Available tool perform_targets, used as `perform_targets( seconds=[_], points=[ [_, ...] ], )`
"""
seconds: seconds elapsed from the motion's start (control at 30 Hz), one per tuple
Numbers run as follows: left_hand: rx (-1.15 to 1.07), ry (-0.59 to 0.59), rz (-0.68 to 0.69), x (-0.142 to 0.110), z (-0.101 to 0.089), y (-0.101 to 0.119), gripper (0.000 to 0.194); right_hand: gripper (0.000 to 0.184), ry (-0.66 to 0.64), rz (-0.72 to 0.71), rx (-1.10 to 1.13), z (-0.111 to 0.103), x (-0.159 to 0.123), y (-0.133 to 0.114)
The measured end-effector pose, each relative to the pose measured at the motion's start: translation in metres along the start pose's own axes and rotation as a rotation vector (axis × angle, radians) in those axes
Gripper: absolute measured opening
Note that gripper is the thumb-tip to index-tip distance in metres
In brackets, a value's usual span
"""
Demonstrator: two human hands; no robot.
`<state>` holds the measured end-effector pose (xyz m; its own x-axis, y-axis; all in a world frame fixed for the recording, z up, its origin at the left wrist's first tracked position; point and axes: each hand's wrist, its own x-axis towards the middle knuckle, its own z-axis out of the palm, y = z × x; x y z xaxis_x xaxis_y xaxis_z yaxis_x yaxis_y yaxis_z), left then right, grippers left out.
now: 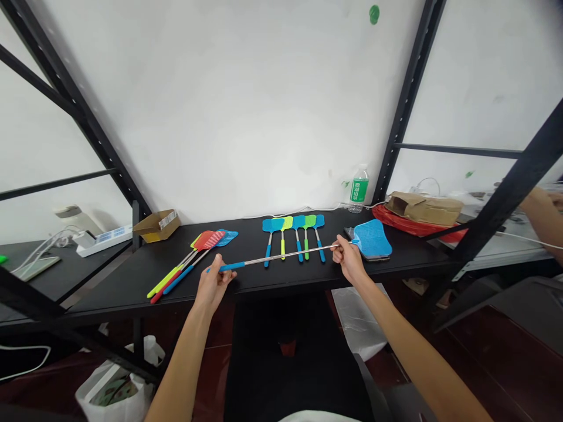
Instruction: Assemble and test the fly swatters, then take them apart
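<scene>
Stretched between my two hands is a blue fly swatter (373, 239) with a long extended metal rod. My left hand (213, 282) is closed round its blue handle, while my right hand (349, 258) pinches the rod just below the blue head. Behind the rod, several short fly swatters (299, 223) in blue, yellow-green and green lie side by side, handles toward me. To the left, several longer fly swatters (193, 258) in yellow-green, red and blue lie in a fanned pile. A dark flat object (378, 258) is partly hidden under the held swatter's head.
The black table (145, 275) runs between dark shelf posts. An open cardboard box (157, 226) stands at the back left, a green-labelled bottle (359, 189) at the back right. Beyond it are a brown paper package (424, 208) and another person's arm (545, 217). A white bag (118, 387) is below left.
</scene>
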<state>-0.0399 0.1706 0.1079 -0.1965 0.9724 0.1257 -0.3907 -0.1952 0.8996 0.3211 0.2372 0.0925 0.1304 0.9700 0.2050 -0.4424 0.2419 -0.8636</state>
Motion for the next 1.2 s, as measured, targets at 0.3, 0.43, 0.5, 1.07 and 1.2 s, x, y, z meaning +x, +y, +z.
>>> perform_targets(
  seconds=[0.3,0.43,0.5,1.07,1.2],
  points=[
    [-0.018,0.059,-0.013,0.0026,0.0010,-0.0017,0.038,0.038,-0.018,-0.003,-0.004,-0.0023,0.0010,0.0012],
    [-0.046,0.045,-0.020,0.0042,-0.0009,-0.0032,0.025,0.038,-0.014,0.008,0.008,-0.0022,0.0006,0.0011],
    [-0.055,0.037,-0.013,0.0046,-0.0017,-0.0034,0.024,0.037,-0.009,0.009,0.013,-0.0014,-0.0001,0.0003],
    [-0.068,0.023,-0.001,0.0040,-0.0025,-0.0039,0.028,0.038,-0.013,0.007,-0.028,-0.0006,-0.0011,-0.0011],
    [-0.076,0.047,-0.005,0.0035,-0.0015,-0.0033,0.032,0.038,-0.023,0.005,-0.034,-0.0019,-0.0006,0.0004]
  ],
)
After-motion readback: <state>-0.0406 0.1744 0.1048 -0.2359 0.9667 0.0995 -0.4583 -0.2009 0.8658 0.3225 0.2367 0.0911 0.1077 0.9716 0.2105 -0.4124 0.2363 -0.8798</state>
